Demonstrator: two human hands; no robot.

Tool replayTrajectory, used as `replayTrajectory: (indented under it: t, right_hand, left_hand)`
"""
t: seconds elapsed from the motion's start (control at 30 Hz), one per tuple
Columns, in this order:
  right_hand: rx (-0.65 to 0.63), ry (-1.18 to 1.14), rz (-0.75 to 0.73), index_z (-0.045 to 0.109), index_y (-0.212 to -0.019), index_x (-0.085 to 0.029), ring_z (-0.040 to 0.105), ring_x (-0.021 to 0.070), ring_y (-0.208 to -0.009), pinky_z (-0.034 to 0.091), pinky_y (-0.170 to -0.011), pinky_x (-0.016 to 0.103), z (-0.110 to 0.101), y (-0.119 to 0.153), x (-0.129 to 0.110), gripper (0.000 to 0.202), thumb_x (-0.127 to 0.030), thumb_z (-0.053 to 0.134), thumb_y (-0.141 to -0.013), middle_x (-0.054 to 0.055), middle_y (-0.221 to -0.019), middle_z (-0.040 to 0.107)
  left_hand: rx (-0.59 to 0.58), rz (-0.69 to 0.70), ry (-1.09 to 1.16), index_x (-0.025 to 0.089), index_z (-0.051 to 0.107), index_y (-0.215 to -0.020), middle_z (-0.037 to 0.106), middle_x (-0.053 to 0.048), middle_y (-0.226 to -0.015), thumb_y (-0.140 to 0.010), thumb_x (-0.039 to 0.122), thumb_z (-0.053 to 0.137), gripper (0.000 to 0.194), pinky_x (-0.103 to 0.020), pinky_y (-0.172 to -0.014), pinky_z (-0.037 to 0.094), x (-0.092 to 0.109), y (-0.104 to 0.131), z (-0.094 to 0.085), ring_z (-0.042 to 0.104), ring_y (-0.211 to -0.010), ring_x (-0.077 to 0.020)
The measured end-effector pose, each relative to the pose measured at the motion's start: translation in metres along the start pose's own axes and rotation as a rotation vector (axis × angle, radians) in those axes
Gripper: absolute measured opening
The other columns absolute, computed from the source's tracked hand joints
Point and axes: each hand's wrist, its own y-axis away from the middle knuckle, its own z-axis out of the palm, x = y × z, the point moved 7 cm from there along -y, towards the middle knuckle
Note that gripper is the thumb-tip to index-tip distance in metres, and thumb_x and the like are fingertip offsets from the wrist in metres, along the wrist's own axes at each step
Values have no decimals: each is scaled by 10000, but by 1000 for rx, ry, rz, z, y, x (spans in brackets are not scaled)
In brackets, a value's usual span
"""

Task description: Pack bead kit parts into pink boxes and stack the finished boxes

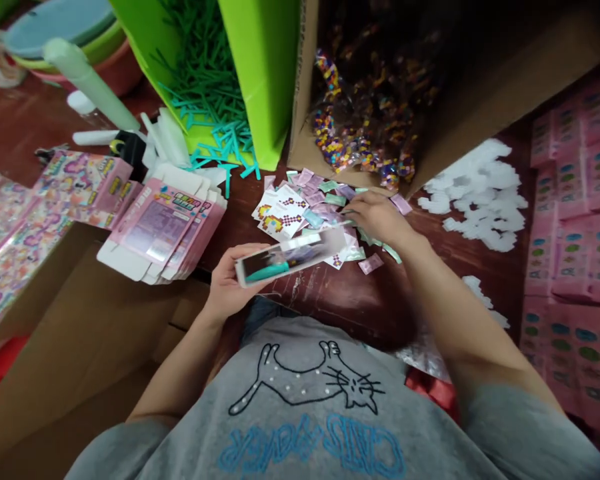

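Note:
My left hand (233,283) is wrapped round the near end of a small open box (293,257), tilted up to the right, with a teal piece and clear packets showing inside. Over the heap of small coloured packets (315,193), my right hand (377,213) reaches down with its fingers bent together just past the box's far end; what they hold, if anything, is too small to make out. Printed pattern cards (283,213) lie at the left of the heap. Several packets are scattered right of the box.
Flattened pink boxes (155,223) are stacked at left, above an open carton (65,320). Behind stand a green bin of teal sticks (205,87) and a carton of bead bags (360,133). White pieces (480,193) and pink boxes (575,233) are at right.

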Motion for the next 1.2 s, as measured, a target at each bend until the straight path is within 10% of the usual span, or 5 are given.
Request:
replayTrajectory:
  t: [0.2, 0.43, 0.77, 1.03, 1.2]
  right_hand:
    - [557, -170, -356, 703, -1482, -342, 754, 236, -898, 609, -787, 403, -124, 64, -112, 474, -426, 822, -1031, 36, -1053, 798]
    - [263, 165, -837, 730, -1398, -288, 736, 207, -1051, 508, -872, 406, -122, 79, -230, 255, -278, 656, -1153, 4, -1297, 858]
    - [313, 193, -583, 800, -1183, -314, 705, 258, -970, 476, -1023, 503, -86, 105, -193, 212, -497, 720, -1110, 0, -945, 845]
    - [407, -417, -158, 608, -1621, -370, 724, 292, -1221, 635, -992, 507, -74, 124, -125, 597, -498, 769, -1061, 100, -1414, 746]
    - [200, -618, -149, 833, -1347, -443, 716, 243, -1181, 627, -1038, 462, -29, 150, -107, 336, -320, 824, -1035, 23, -1199, 797]
  left_hand:
    - [-118, 155, -39, 262, 756, -1398, 820, -114, -1369, -865, 183, 967, 578, -392, -1091, 671, 19, 7, 11, 809, -1259, -252]
    - [-124, -56, 64, 228, 740, -1280, 834, -52, -1157, -862, 425, 1003, 532, -324, -916, 670, 5, 14, 45, 800, -1014, -199]
    - [-185, -60, 119, 254, 737, -1337, 817, -58, -1220, -838, 461, 1027, 613, -337, -977, 644, 10, 24, 57, 788, -1080, -216]
    - [-165, 93, 176, 462, 234, -1769, 702, -71, -1452, -966, 443, 908, 1049, -379, -965, 677, 13, 25, 66, 780, -1141, -227]
    - [-341, 28, 80, 337, 643, -1480, 744, -46, -1239, -1038, 439, 824, 489, -343, -921, 643, 1, 34, 69, 740, -979, -175]
